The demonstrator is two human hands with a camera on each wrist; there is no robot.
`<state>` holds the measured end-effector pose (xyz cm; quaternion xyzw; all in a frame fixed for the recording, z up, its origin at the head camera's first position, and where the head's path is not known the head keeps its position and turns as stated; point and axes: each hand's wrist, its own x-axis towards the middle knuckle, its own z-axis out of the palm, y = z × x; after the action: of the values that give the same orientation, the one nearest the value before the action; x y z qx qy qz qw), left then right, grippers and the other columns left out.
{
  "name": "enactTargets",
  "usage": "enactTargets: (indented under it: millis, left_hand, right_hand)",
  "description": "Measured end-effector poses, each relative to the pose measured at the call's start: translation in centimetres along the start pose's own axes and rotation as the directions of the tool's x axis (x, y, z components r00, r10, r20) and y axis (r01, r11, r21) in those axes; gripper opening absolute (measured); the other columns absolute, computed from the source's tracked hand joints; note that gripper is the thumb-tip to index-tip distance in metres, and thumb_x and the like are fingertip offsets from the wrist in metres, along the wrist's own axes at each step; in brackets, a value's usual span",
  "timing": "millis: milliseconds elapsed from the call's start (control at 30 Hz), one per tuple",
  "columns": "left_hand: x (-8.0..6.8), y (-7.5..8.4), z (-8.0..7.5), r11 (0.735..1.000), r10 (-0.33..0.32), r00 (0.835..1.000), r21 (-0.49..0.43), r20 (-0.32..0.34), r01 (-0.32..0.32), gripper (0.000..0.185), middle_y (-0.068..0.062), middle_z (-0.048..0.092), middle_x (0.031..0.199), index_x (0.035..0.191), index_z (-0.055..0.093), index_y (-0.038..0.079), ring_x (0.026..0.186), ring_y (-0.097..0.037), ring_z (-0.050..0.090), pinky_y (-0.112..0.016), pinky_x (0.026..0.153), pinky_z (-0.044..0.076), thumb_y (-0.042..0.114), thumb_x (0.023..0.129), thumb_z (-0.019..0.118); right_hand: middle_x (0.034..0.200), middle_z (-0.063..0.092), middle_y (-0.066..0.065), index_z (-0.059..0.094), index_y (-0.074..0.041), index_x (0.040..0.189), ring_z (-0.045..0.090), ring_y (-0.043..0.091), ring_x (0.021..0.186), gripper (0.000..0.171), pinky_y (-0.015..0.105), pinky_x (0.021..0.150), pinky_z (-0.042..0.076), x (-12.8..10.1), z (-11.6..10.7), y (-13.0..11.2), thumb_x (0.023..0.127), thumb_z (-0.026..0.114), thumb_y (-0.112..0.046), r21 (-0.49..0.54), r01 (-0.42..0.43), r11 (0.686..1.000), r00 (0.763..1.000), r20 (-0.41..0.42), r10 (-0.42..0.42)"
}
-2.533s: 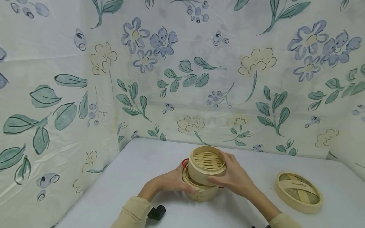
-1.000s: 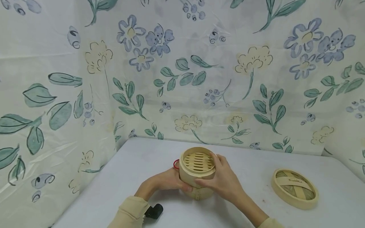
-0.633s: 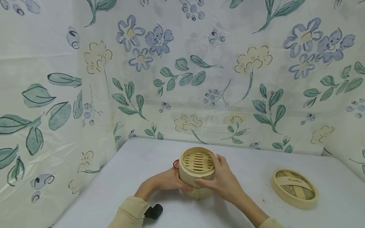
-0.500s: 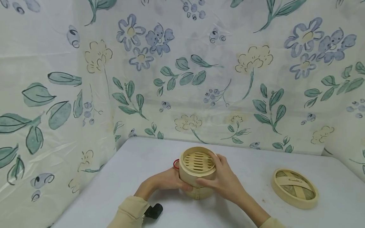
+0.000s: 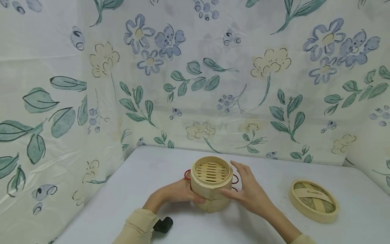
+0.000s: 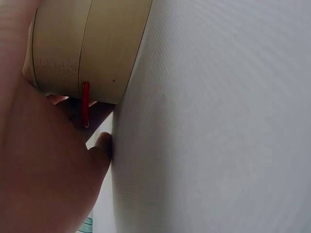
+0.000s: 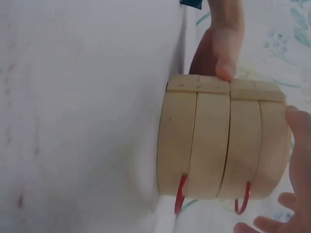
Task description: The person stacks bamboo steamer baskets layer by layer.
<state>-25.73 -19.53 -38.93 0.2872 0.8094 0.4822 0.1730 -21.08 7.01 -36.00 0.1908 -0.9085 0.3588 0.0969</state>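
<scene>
Two round bamboo steamer baskets are stacked on the white table. The upper basket (image 5: 210,187), with its slatted bottom showing inside, sits squarely on the lower basket (image 5: 217,205). My left hand (image 5: 178,192) grips the stack's left side, its thumb across the front near the seam and the other fingers hidden behind. My right hand (image 5: 253,191) is at the right side with fingers spread; its thumb tip is right at the upper basket's front wall. Red loops (image 7: 243,198) stick out from both baskets on that side, and another red loop (image 6: 85,104) shows beside my left hand.
A round woven bamboo lid (image 5: 313,201) with crossed bands lies on the table to the right. Next to my left cuff is a black object (image 5: 163,225). Floral cloth (image 5: 213,84) hangs behind the table and along its left side.
The upper basket was tilted and offset over the lower one; it has come down level onto it. My right hand has let go and opened away to the right, uncovering the red loops.
</scene>
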Motion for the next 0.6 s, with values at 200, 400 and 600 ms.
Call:
enactTargets:
  millis: [200, 400, 600]
  left_hand:
    - [0.0, 0.0, 0.0, 1.000, 0.017, 1.000, -0.005, 0.009, -0.017, 0.088, 0.010, 0.053, 0.141, 0.149, 0.035, 0.029, 0.134, -0.012, 0.044, -0.044, 0.116, 0.024, 0.027, 0.077, 0.085]
    - [0.1, -0.1, 0.0, 1.000, 0.012, 1.000, -0.013, 0.015, -0.012, 0.088, 0.010, 0.052, 0.142, 0.149, 0.035, 0.030, 0.135, -0.013, 0.043, -0.046, 0.117, 0.023, 0.027, 0.077, 0.085]
    - [0.1, 0.1, 0.1, 1.000, -0.011, 1.000, -0.016, 0.005, 0.011, 0.088, 0.010, 0.053, 0.142, 0.149, 0.035, 0.029, 0.135, -0.014, 0.043, -0.046, 0.118, 0.021, 0.025, 0.077, 0.085]
  right_hand:
    - [0.152, 0.033, 0.012, 0.031, -0.016, 0.153, 0.037, 0.037, 0.140, 0.097, 0.063, 0.107, 0.036, -0.6, -1.2, 1.1, 0.078, 0.074, -0.062, -0.002, -0.013, 1.000, 1.000, 0.022, 0.013]
    - [0.149, 0.035, 0.012, 0.032, -0.016, 0.152, 0.041, 0.037, 0.135, 0.091, 0.063, 0.101, 0.042, -1.5, -2.3, 2.8, 0.081, 0.077, -0.051, -0.009, 0.017, 1.000, 1.000, -0.002, -0.017]
    - [0.147, 0.035, 0.017, 0.032, -0.012, 0.151, 0.040, 0.041, 0.133, 0.086, 0.065, 0.099, 0.042, -2.2, -3.9, 4.4, 0.084, 0.077, -0.043, -0.029, 0.013, 0.999, 1.000, -0.008, -0.013]
